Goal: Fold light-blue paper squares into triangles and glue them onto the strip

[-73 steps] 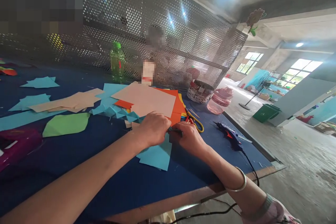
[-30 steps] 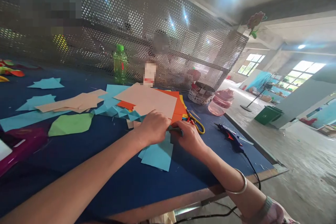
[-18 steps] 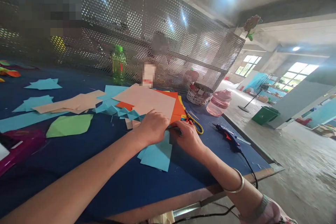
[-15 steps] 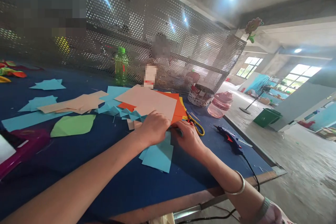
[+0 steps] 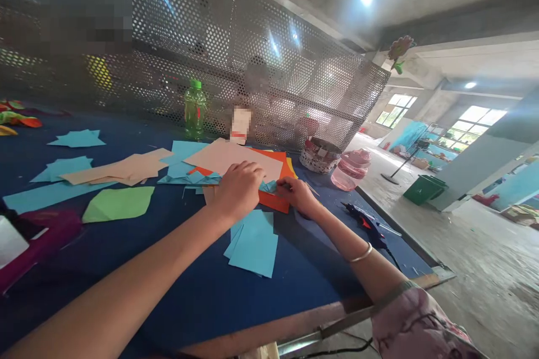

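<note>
My left hand is curled shut over the near edge of a beige sheet and the left end of a small folded blue paper piece. My right hand pinches the right end of that piece, with its fingers closed. The piece lies on an orange sheet. Just in front of the hands, a few flat blue paper squares lie on the blue tabletop.
A glue gun with its cord lies right of my right arm, by the table edge. A pink jar and a woven basket stand behind it. A green bottle stands before the perforated screen. Green paper and a magenta box lie at left.
Both hands have moved away from me, off the blue squares and onto the orange sheet. The blue squares now lie uncovered, and the scissors by my right hand are no longer visible.
</note>
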A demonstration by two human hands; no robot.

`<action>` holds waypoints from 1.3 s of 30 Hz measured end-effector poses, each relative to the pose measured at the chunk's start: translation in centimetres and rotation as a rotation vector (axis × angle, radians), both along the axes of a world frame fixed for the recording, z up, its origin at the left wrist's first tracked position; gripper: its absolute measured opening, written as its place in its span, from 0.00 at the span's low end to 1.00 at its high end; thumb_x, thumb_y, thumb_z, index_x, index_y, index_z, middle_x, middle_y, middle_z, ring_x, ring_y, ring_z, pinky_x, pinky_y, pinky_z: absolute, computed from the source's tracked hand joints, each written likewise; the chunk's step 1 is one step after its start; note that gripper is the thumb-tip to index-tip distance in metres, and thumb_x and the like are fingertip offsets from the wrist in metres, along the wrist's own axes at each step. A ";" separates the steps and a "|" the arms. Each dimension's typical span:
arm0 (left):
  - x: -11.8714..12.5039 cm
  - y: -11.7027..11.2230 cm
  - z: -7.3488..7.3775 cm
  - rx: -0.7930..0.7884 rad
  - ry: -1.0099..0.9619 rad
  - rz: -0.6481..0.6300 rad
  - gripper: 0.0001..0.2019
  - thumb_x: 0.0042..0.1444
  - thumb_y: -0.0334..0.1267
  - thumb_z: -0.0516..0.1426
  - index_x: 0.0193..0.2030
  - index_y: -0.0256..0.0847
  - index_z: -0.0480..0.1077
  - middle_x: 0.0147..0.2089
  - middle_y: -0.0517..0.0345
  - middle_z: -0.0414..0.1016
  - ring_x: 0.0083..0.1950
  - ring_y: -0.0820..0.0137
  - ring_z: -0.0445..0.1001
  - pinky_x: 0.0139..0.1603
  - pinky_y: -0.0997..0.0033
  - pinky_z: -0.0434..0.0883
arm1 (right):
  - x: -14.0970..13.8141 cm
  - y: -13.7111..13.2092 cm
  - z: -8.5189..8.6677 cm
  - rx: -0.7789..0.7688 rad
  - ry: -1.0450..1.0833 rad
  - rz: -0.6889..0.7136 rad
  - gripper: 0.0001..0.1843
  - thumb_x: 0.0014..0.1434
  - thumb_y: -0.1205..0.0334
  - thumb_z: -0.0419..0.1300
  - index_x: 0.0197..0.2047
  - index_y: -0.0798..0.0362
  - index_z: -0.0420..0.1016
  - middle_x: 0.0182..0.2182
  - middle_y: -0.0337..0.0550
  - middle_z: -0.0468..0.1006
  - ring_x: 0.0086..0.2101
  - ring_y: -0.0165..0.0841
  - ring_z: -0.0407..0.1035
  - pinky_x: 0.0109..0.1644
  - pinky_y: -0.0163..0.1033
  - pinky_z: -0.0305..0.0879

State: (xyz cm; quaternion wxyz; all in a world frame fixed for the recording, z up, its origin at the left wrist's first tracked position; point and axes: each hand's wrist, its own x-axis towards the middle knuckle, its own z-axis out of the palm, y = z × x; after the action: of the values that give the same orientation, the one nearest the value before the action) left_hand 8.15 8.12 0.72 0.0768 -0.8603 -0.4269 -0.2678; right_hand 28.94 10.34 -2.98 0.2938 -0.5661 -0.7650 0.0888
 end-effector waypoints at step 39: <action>-3.0 -4.0 -2.1 -0.604 0.093 -0.069 0.08 0.51 0.34 0.60 0.39 0.44 0.69 0.36 0.59 0.75 0.39 0.63 0.76 0.36 0.69 0.66 | -1.4 -3.1 1.5 -0.080 0.535 0.184 0.15 0.62 0.53 0.53 0.41 0.54 0.76 0.27 0.39 0.75 0.30 0.29 0.72 0.37 0.34 0.68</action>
State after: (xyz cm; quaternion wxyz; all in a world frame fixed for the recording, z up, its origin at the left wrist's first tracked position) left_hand 5.15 4.10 -1.42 -0.1721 -0.8696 -0.4537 -0.0916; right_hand 27.52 7.21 -1.50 0.4534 -0.4619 -0.7044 0.2914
